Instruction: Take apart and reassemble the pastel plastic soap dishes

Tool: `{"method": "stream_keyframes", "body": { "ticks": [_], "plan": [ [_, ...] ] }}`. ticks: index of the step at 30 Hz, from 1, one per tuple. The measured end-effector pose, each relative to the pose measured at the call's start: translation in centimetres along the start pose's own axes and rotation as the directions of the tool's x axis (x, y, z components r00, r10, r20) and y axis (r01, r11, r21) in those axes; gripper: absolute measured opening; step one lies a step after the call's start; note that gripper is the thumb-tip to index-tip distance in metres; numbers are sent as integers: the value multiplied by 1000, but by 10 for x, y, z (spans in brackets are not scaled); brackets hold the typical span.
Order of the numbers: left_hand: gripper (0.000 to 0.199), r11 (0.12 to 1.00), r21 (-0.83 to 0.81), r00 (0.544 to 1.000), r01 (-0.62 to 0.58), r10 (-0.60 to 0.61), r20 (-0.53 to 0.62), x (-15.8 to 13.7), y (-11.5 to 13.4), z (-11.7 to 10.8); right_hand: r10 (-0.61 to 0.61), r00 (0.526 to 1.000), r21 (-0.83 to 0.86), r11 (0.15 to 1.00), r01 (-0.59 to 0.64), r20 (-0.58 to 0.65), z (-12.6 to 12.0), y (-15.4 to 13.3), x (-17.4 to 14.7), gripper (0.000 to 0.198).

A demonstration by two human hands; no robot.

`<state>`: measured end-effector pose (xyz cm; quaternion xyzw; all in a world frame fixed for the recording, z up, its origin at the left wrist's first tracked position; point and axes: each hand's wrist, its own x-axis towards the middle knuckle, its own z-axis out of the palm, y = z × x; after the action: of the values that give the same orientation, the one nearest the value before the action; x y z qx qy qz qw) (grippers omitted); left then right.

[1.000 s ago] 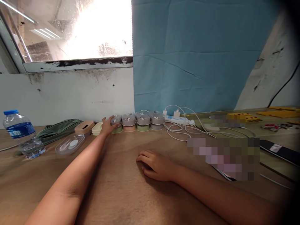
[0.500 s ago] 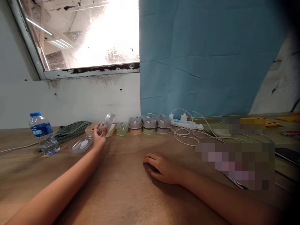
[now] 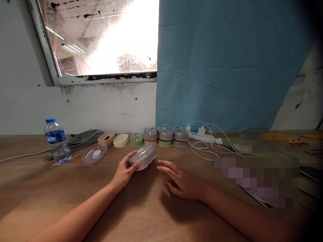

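Note:
My left hand [image 3: 127, 169] grips a grey plastic box with a see-through top [image 3: 143, 157] by its left end, thumb in front and fingers behind. The box is tilted above the table, and its lower edge looks wavy. To the right of it, my right hand [image 3: 180, 181] holds nothing; its fingers are apart and point toward the box without touching it. Behind the box stand a small green box [image 3: 136, 140] and several two-high stacks, such as the one with a grey box on top [image 3: 150, 133].
At the left are a water bottle [image 3: 57, 141], a dark green pouch [image 3: 84, 139], a clear lid [image 3: 94, 154], a pinkish-brown box [image 3: 106, 138] and cream trays [image 3: 121, 140]. A white power strip [image 3: 202, 136] with looping cables [image 3: 202, 148] lies right of the stacks. The far right is blurred.
My left hand has brought the grey box from the back left to the middle, near my right hand. My right hand has lifted and its fingers have spread. The view has shifted slightly left.

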<state>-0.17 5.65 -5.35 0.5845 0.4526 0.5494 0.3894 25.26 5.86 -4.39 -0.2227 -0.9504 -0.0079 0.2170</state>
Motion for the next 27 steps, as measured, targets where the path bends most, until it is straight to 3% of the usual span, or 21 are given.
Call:
{"method": "stream_keyframes", "body": {
  "ticks": [6, 9, 14, 19, 23, 27],
  "plan": [
    [52, 994, 30, 982, -108, 102, 160, -1, -7, -3, -78, 997, -69, 995, 76, -25, 3, 3, 0, 60],
    [52, 996, -19, 964, -85, 87, 251, -2, -9, -3, -98, 994, -94, 991, 93, -47, 5, 4, -1, 56],
    [56, 997, 36, 950, -68, 54, 309, 0, -11, -6, -123, 990, -124, 986, 114, -66, 7, 7, -2, 50],
    [55, 984, 120, 913, -131, 73, 402, 2, -13, -13, -167, 981, -151, 977, 152, -97, 7, 6, -2, 43],
    [57, 983, 116, 876, -144, 72, 476, 5, -11, -20, -223, 966, -159, 966, 201, -133, 7, 5, -1, 37],
    [56, 982, 110, 868, -155, 82, 489, 7, -10, -23, -270, 950, -159, 956, 246, -154, 6, 4, -1, 34]
  ]
}}
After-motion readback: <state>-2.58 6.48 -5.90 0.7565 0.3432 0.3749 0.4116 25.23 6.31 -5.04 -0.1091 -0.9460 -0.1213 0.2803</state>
